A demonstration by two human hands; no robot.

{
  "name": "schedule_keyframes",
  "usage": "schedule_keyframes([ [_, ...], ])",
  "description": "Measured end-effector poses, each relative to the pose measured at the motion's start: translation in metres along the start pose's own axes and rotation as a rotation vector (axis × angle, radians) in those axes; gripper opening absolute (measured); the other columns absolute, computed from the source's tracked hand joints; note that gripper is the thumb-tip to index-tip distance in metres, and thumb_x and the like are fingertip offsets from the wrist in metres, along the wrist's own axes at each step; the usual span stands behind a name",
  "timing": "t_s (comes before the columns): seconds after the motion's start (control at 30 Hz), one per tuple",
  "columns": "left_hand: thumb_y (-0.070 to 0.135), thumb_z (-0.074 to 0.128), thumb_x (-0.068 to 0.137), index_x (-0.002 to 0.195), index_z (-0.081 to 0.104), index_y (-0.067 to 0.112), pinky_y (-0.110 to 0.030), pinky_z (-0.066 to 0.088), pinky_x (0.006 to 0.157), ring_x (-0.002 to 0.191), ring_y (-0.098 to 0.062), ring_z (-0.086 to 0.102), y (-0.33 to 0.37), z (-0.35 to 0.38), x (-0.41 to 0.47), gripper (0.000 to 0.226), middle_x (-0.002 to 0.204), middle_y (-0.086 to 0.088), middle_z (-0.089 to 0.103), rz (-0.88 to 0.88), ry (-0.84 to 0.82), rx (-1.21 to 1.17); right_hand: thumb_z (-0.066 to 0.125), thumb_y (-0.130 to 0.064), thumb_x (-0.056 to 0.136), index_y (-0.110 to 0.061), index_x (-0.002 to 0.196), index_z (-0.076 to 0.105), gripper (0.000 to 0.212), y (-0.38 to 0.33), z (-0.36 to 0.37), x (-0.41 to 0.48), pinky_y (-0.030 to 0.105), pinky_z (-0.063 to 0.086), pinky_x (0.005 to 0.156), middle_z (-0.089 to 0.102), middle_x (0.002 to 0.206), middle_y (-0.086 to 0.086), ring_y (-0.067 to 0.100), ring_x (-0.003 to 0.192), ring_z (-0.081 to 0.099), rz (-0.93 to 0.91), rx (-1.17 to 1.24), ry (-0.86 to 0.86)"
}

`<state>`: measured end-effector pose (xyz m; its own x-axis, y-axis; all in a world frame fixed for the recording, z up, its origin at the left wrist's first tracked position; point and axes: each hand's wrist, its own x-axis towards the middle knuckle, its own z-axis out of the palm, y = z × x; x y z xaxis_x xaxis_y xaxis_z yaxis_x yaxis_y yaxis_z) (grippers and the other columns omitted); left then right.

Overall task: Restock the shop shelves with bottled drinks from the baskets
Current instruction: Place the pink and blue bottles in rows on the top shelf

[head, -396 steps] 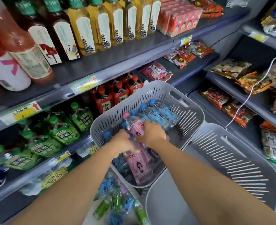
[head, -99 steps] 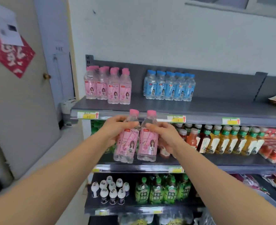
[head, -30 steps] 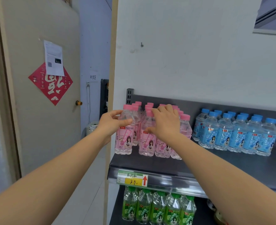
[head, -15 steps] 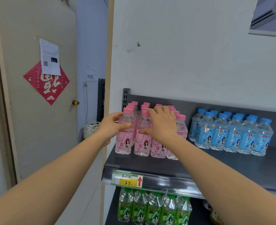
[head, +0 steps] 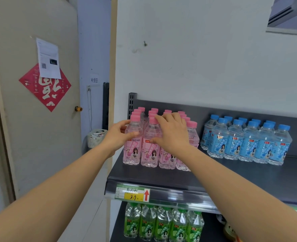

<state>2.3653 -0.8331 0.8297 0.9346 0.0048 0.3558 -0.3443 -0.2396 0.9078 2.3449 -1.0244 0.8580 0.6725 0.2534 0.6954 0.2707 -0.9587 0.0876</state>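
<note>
Your left hand [head: 118, 137] is wrapped round the front-left pink bottle [head: 132, 151]. The thumb crosses the clear shoulder above the label, and the fingers reach behind the neck just under the pink cap. That bottle stands upright on the top shelf [head: 231, 175] at the near left corner of the pink bottles [head: 191, 135], which form four columns running back to the rear panel.

Your right hand [head: 173, 135] lies spread over the front of the same block. Its fingers are fairly straight and rest across the caps, and its thumb presses on the front of the second pink bottle [head: 149, 154] — it isn't clamped round any one bottle. It hides most of the third column's front bottle.

The two front bottles touch side by side, both level with the front row and set back from the shelf lip.

To the right on the same shelf, apart from the pink ones, stand the blue bottles [head: 247, 142] in two rows. A price tag [head: 133, 193] with a red arrow sits on the shelf edge below your hands, and green bottles [head: 163, 224] line the shelf underneath.

On your left is a door [head: 30, 128] with a red paper diamond [head: 45, 91] — beyond it, a small basket [head: 96, 137] sits by the wall.
</note>
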Motion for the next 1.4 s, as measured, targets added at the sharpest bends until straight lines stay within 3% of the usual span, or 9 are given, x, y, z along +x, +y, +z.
schedule_keyframes([
  [0.23, 0.018, 0.082, 0.072, 0.145, 0.035, 0.02, -0.029, 0.045, 0.085, 0.112, -0.02, 0.054, -0.006, -0.001, -0.012, 0.087, 0.125, -0.005, 0.056, -0.07, -0.017, 0.069, 0.072, -0.059, 0.07, -0.026, 0.139, 0.04, 0.084, 0.015, -0.005, -0.014, 0.038, 0.028, 0.103, 0.044, 0.138, 0.0, 0.023, 0.128, 0.032, 0.026, 0.067, 0.063],
  [0.33, 0.014, 0.082, 0.07, 0.139, 0.041, 0.019, -0.021, 0.044, 0.072, 0.095, -0.011, 0.057, -0.009, 0.005, -0.019, 0.081, 0.122, -0.002, 0.058, -0.106, -0.017, 0.085, 0.074, -0.061, 0.065, -0.025, 0.14, 0.039, 0.09, 0.027, -0.004, -0.03, 0.044, 0.026, 0.106, 0.037, 0.145, 0.005, 0.026, 0.133, 0.029, 0.11, 0.084, 0.142],
  [0.43, 0.013, 0.082, 0.07, 0.13, 0.047, 0.019, -0.019, 0.043, 0.068, 0.079, 0.0, 0.054, -0.014, 0.015, -0.024, 0.07, 0.099, 0.009, 0.06, -0.106, 0.005, 0.128, 0.075, -0.064, 0.064, -0.024, 0.147, 0.029, 0.102, 0.038, 0.002, -0.046, 0.049, 0.017, 0.112, 0.02, 0.155, 0.01, 0.029, 0.142, 0.016, 0.245, 0.078, 0.128],
  [0.5, 0.012, 0.082, 0.071, 0.124, 0.049, 0.02, -0.024, 0.043, 0.072, 0.079, -0.002, 0.055, -0.018, 0.02, -0.025, 0.063, 0.093, 0.012, 0.06, -0.101, 0.042, 0.162, 0.076, -0.063, 0.063, -0.024, 0.15, 0.021, 0.11, 0.042, 0.008, -0.054, 0.052, 0.017, 0.114, 0.007, 0.158, 0.011, 0.029, 0.145, 0.007, 0.316, 0.129, 0.078],
  [0.63, 0.013, 0.081, 0.072, 0.121, 0.051, 0.02, -0.029, 0.043, 0.077, 0.085, -0.012, 0.057, -0.02, 0.024, -0.024, 0.058, 0.095, 0.009, 0.061, -0.083, 0.106, 0.242, 0.082, -0.048, 0.066, -0.028, 0.151, 0.012, 0.113, 0.042, 0.016, -0.057, 0.047, 0.034, 0.108, -0.004, 0.159, 0.009, 0.029, 0.146, 0.006, 0.346, 0.325, 0.056],
  [0.97, 0.011, 0.08, 0.073, 0.12, 0.044, 0.019, -0.033, 0.044, 0.082, 0.096, -0.017, 0.056, -0.009, 0.028, -0.034, 0.06, 0.104, 0.004, 0.058, -0.13, 0.123, 0.263, 0.082, -0.047, 0.067, -0.029, 0.152, 0.007, 0.114, 0.045, 0.014, -0.058, 0.045, 0.032, 0.11, -0.01, 0.159, 0.008, 0.028, 0.147, 0.005, 0.339, 0.365, 0.01],
  [1.13, 0.019, 0.078, 0.077, 0.136, 0.033, 0.014, -0.045, 0.036, 0.101, 0.126, -0.031, 0.039, 0.006, 0.042, -0.06, 0.075, 0.134, -0.014, 0.041, -0.077, 0.284, 0.44, 0.079, -0.04, 0.075, -0.024, 0.152, 0.01, 0.105, 0.052, 0.005, -0.078, 0.045, 0.024, 0.116, -0.002, 0.16, 0.011, 0.029, 0.147, 0.009, 0.305, 0.29, 0.02],
  [1.23, 0.021, 0.072, 0.082, 0.143, 0.03, 0.017, -0.043, 0.029, 0.107, 0.132, -0.025, 0.026, 0.016, 0.054, -0.079, 0.075, 0.139, -0.013, 0.033, 0.043, 0.369, 0.448, 0.073, -0.04, 0.08, -0.021, 0.151, 0.017, 0.092, 0.06, -0.007, -0.097, 0.044, 0.022, 0.115, 0.009, 0.159, 0.012, 0.028, 0.146, 0.012, 0.267, 0.253, -0.021],
  [1.4, 0.025, 0.066, 0.086, 0.142, 0.036, 0.02, -0.043, 0.027, 0.11, 0.134, -0.026, 0.03, 0.035, 0.085, -0.101, 0.064, 0.14, -0.009, 0.04, 0.162, 0.207, 0.511, 0.066, -0.04, 0.086, -0.017, 0.149, 0.023, 0.08, 0.084, -0.041, -0.132, 0.041, 0.027, 0.111, 0.033, 0.15, 0.006, 0.024, 0.14, 0.025, 0.256, 0.146, -0.085],
])
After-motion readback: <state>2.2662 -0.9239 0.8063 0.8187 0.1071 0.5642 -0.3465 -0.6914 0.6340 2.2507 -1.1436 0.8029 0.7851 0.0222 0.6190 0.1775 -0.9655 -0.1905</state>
